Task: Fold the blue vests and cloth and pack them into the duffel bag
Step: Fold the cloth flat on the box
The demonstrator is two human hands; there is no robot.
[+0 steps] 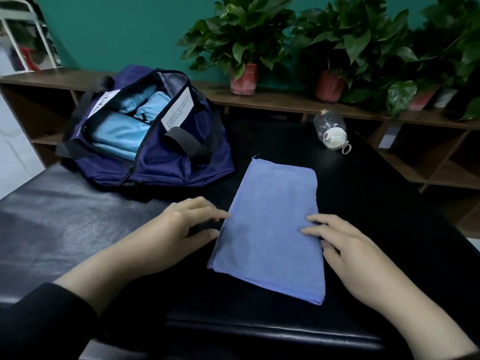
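Head cam: blue cloth folded flat on black table, just right of open duffel bag w/ vests inside; left hand & right hand flank it, fingers straight, gripping nothing; best to fold once more, edges squared, then lift both-handed.

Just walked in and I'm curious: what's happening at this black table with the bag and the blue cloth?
A person is packing. The navy duffel bag sits open on the black table with folded light-blue vests already inside. In front of them lies the blue cloth, folded into a long rectangle. The left hand touches its left edge and the right hand rests fingers on its right side, neither gripping. The cloth is not yet in the bag.
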